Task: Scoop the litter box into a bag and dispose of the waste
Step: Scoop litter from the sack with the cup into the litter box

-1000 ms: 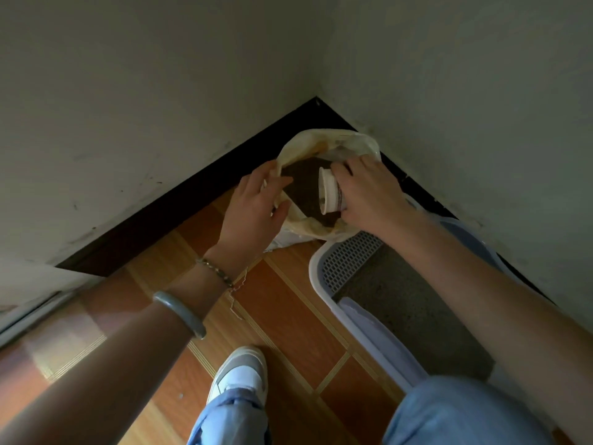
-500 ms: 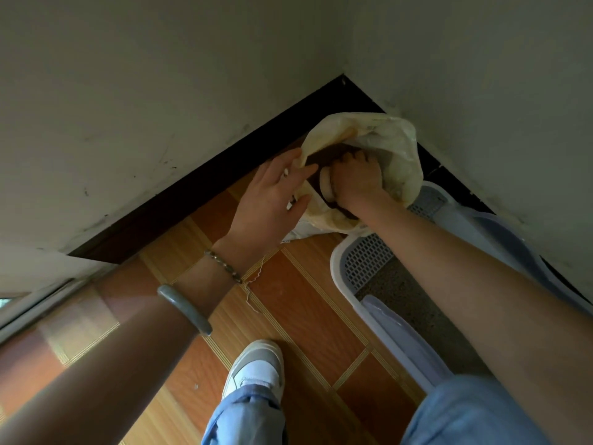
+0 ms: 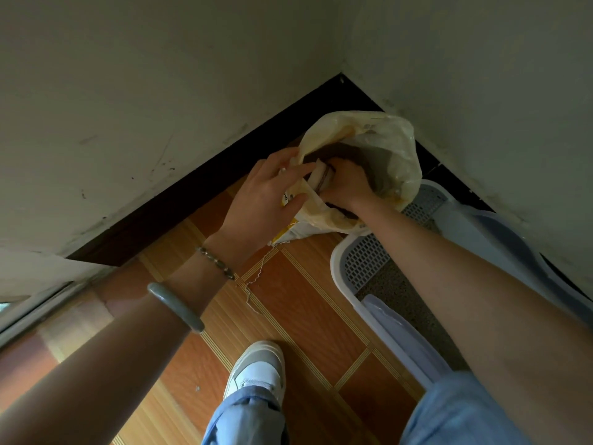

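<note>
In the corner of the room, where two walls meet the dark skirting, a yellowish plastic bag (image 3: pixel 394 139) stands on the floor with its mouth turned up toward the person. The left hand (image 3: pixel 266 194) holds the near edge of the bag, the rim caught between the thumb and the mostly straight fingers, apparently to spread the mouth and stop the thin film folding in. The right hand (image 3: pixel 348 184) is down inside the opening, its fingers curled round a small white cup (image 3: pixel 321 178) that lies tipped on its side. That looks like the tool used as a scoop, tilted to empty into the bag, where dark contents show against the far wall of the film. Whether anything remains in the cup cannot be seen. The litter box (image 3: pixel 345 252), pale plastic with a perforated grid at its near end, sits just beside the bag on the right, so each load has only a short way to travel. Grey litter (image 3: pixel 404 300) fills its tray. A white shoe (image 3: pixel 260 367) is planted on the orange tiles below, well clear of both.
</note>
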